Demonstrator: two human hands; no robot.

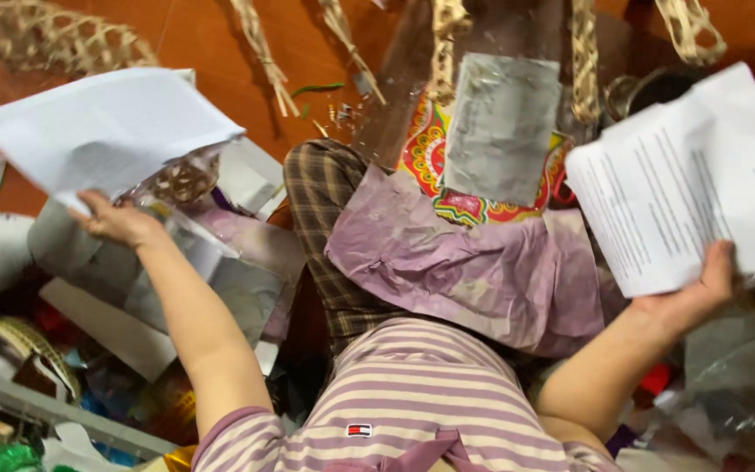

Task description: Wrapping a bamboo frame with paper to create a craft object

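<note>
The left hand (120,220) is gripping a white sheet of paper (107,127) by its lower edge, fingers closed on it, and is holding it out to the left with the arm extended. The right hand (696,293) is clamping a printed sheet (688,179) at its lower corner, thumb on the face of the page, and is lifting it to the right. Both sheets are hanging in the air, well apart, above the cluttered floor (211,52).

Handling of this kind goes best, by judgement, when each page is pinched near a corner with a flat thumb, so that it is not creasing or slipping, and when the two pages are being kept separate.

The left sheet is showing its pale side, faint lines coming through, and is curling slightly. The right sheet is carrying dense rows of dark text and is lying tilted.

Between the arms a crumpled purple paper (474,271) is lying over the lap, partly covering a brightly patterned red and yellow sheet (425,144) under a silvery foil piece (500,122). Woven bamboo frames (54,39) are resting on the floor beyond.
</note>
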